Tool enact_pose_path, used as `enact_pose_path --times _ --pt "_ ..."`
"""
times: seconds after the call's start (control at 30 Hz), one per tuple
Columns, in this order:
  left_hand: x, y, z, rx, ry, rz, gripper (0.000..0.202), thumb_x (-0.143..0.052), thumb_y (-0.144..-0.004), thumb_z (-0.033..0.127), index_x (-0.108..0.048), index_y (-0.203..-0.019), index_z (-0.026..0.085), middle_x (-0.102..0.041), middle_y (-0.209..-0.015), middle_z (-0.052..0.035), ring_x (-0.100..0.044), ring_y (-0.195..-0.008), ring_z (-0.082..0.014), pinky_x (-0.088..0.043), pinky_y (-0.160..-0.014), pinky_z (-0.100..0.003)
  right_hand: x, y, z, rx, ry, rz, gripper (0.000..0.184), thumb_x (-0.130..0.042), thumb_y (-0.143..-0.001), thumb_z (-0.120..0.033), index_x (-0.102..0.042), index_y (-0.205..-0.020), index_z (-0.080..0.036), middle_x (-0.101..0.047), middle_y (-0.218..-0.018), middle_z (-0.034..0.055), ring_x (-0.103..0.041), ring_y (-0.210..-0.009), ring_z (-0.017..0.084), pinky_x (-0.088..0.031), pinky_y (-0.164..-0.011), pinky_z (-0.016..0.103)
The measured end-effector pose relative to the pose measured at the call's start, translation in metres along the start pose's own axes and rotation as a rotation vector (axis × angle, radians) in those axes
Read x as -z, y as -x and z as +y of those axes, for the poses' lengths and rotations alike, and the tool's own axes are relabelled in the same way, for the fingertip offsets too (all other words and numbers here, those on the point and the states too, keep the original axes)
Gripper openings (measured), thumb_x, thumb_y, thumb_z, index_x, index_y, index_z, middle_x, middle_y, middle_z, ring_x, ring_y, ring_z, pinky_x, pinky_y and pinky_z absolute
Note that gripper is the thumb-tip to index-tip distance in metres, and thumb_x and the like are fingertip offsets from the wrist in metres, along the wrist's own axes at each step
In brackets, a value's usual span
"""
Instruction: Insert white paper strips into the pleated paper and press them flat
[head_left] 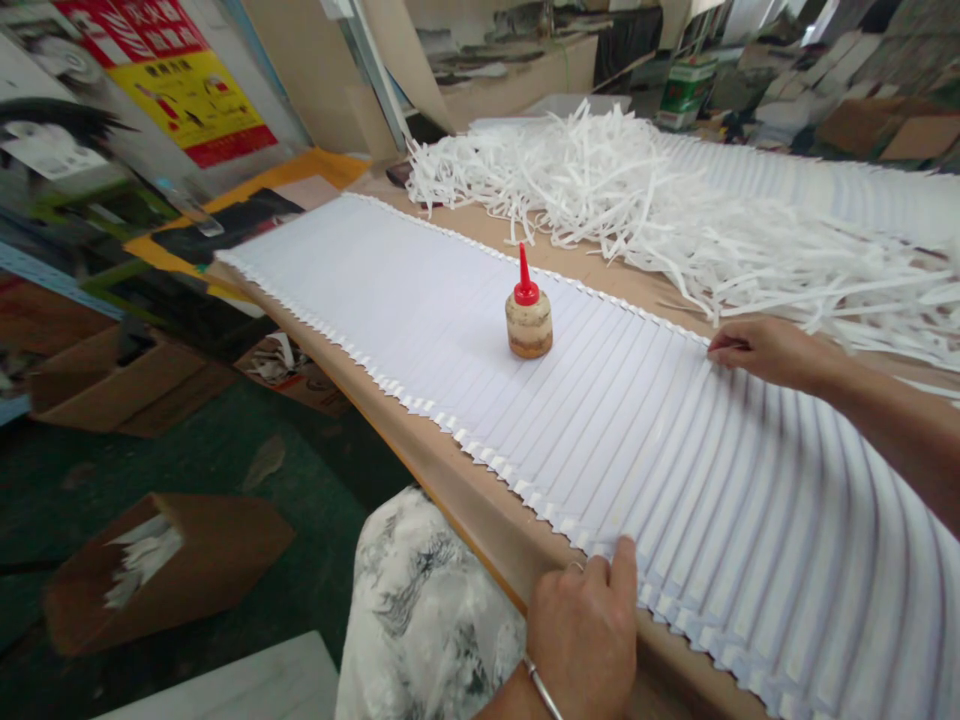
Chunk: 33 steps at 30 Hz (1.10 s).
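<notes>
A long row of overlapping white paper sheets lies fanned across the brown table. My left hand grips the near edge of the sheets, thumb on top and fingers curled under. My right hand pinches the far edge of the same sheets with fingers closed. A small glue bottle with a red pointed cap stands upright on the sheets, to the left of both hands.
A big heap of white paper strips covers the far side of the table. Cardboard boxes sit on the green floor at the left. A red and yellow poster hangs on the wall.
</notes>
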<state>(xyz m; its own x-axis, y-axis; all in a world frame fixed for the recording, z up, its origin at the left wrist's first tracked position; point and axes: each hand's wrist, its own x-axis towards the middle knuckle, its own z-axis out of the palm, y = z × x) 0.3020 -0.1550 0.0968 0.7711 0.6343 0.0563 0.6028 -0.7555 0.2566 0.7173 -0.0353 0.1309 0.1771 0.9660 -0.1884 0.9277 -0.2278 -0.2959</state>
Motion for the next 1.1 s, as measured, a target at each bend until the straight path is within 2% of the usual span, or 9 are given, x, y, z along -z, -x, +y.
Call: enact_pose_path --times 0.1,0.27,0.5,0.87,1.0,1.1 --pt "-0.001 0.000 -0.001 0.005 0.013 0.028 0.051 -0.073 -0.087 0.015 -0.064 -0.137 0.016 -0.072 -0.080 -0.0002 -0.072 -0.062 -0.0218 -0.053 -0.048 -0.034 -0.007 -0.006 0.006 -0.024 -0.007 0.029 0.023 -0.057 -0.092 -0.029 -0.074 -0.098 -0.015 -0.077 -0.087 0.0089 -0.068 -0.083 0.021 -0.045 -0.079 0.031" --pt "-0.002 0.000 -0.002 -0.010 0.025 0.067 0.050 -0.071 -0.085 0.012 -0.065 -0.135 0.015 -0.071 -0.078 0.0001 -0.072 -0.060 -0.0227 -0.051 -0.046 -0.035 -0.010 -0.011 0.008 -0.059 0.036 0.084 0.020 -0.062 -0.090 -0.032 -0.072 -0.091 -0.015 -0.075 -0.089 0.0117 -0.064 -0.082 0.022 -0.041 -0.075 0.033" --pt "-0.005 -0.001 0.000 -0.004 -0.005 0.139 0.048 -0.070 -0.081 0.010 -0.067 -0.128 0.015 -0.070 -0.073 0.0008 -0.069 -0.054 -0.0230 -0.048 -0.041 -0.035 -0.010 -0.011 0.003 -0.076 0.044 0.076 0.023 -0.054 -0.097 -0.029 -0.071 -0.093 -0.013 -0.075 -0.090 0.0130 -0.062 -0.081 0.021 -0.039 -0.076 0.032" --pt "-0.001 -0.003 -0.001 -0.020 -0.025 0.201 0.053 -0.072 -0.071 0.008 -0.068 -0.123 0.015 -0.068 -0.068 0.0023 -0.066 -0.049 -0.0222 -0.042 -0.037 -0.037 -0.017 -0.016 0.006 -0.116 0.003 0.090 0.014 -0.061 -0.094 -0.025 -0.069 -0.089 -0.015 -0.072 -0.088 0.0110 -0.057 -0.081 0.019 -0.037 -0.077 0.032" --pt "-0.004 -0.003 0.000 0.000 -0.052 0.234 0.048 -0.069 -0.073 0.006 -0.069 -0.120 0.016 -0.066 -0.066 0.0027 -0.065 -0.047 -0.0220 -0.041 -0.037 -0.037 -0.018 -0.017 0.012 -0.200 -0.049 0.142 0.010 -0.069 -0.089 -0.025 -0.068 -0.082 -0.018 -0.070 -0.085 0.0076 -0.055 -0.082 0.019 -0.035 -0.078 0.033" --pt "-0.007 -0.003 0.000 -0.003 -0.050 0.234 0.049 -0.068 -0.072 0.006 -0.069 -0.120 0.016 -0.066 -0.066 0.0026 -0.065 -0.047 -0.0220 -0.040 -0.037 -0.036 -0.014 -0.022 0.019 -0.359 -0.115 0.262 0.022 -0.074 -0.089 -0.032 -0.064 -0.076 -0.018 -0.068 -0.083 0.0093 -0.056 -0.084 0.020 -0.035 -0.077 0.035"
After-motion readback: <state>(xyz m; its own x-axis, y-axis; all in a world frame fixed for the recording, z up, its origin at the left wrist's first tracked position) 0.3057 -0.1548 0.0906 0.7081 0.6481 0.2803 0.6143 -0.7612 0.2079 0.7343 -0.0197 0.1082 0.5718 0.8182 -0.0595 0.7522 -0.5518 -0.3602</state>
